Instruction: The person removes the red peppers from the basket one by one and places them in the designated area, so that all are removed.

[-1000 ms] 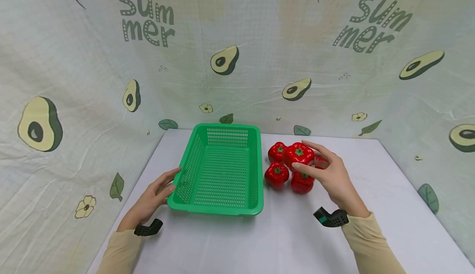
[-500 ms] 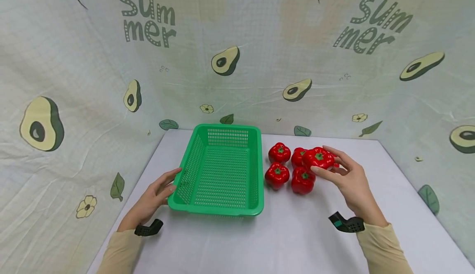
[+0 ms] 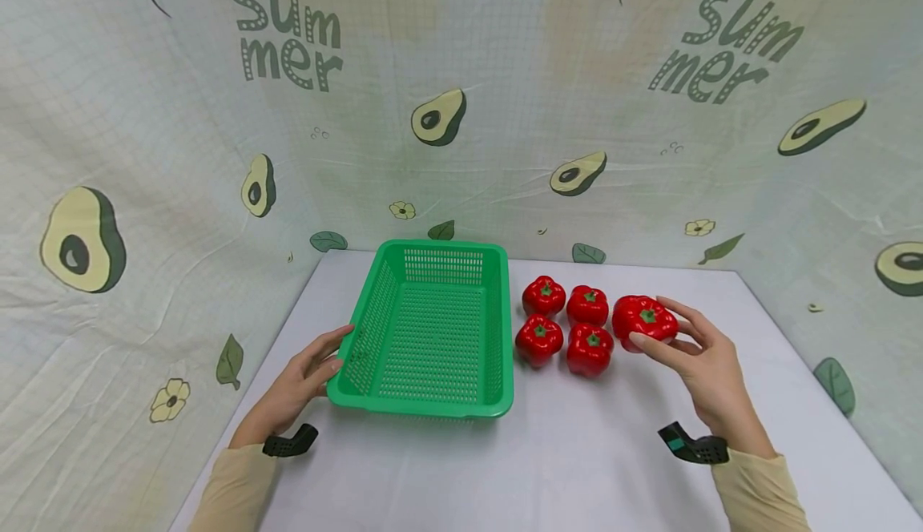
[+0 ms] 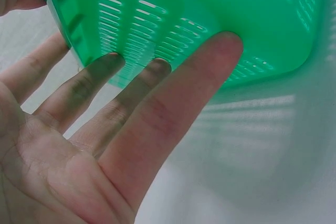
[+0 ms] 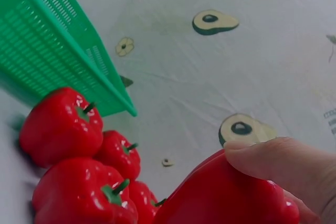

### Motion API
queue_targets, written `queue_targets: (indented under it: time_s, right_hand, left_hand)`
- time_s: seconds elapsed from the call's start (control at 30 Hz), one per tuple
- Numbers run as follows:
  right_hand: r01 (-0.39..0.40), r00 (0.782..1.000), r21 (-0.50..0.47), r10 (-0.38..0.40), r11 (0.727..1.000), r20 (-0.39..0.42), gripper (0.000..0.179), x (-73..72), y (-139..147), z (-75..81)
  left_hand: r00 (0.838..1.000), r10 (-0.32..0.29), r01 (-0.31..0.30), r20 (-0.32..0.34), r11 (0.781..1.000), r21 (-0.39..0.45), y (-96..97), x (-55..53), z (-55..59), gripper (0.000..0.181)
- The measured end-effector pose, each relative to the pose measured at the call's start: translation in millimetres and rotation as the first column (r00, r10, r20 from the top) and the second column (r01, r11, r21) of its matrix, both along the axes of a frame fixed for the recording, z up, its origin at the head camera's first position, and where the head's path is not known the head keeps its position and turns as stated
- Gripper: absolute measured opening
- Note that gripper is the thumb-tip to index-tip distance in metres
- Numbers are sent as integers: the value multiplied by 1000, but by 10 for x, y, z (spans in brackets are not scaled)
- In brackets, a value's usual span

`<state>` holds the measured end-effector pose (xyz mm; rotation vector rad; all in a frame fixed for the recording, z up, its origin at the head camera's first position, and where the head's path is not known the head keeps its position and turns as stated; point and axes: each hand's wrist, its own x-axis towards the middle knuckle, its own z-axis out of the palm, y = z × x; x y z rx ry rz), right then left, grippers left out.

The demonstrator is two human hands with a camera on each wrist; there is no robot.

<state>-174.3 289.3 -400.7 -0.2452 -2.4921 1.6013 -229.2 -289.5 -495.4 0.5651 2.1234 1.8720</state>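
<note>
My right hand (image 3: 708,364) holds a red bell pepper (image 3: 634,317) between thumb and fingers, to the right of the other peppers. In the right wrist view the thumb presses on the held pepper (image 5: 226,195), which fills the lower edge. A green plastic basket (image 3: 505,340) with slotted walls stands left of the peppers, nothing inside it. Along its left side, my left hand (image 3: 299,378) touches the rim. The left wrist view shows straight fingers (image 4: 157,124) against the outer wall of the basket (image 4: 210,3).
Right of the basket, bell peppers (image 3: 538,341) stand in two short rows, two to a row, stems up. They rest on a white table (image 3: 461,476). A cloth (image 3: 505,99) printed with avocados hangs behind and at both sides.
My right hand has carried its bell pepper rightward and toward me, away from above the others, so a pepper behind it now shows fully. The left hand and basket stay put.
</note>
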Motion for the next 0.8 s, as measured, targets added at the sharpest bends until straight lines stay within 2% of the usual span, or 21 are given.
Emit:
queue_targets:
  time_s: [0.47, 0.8]
  right_hand:
    - [98, 993, -26, -96, 995, 68, 84, 48, 129, -238]
    - [130, 986, -40, -125, 991, 109, 87, 35, 157, -442]
  left_hand:
    - [1000, 4, -4, -15, 1000, -11, -1, -16, -21, 53]
    - [1000, 2, -3, -16, 1000, -17, 3, 0, -19, 54]
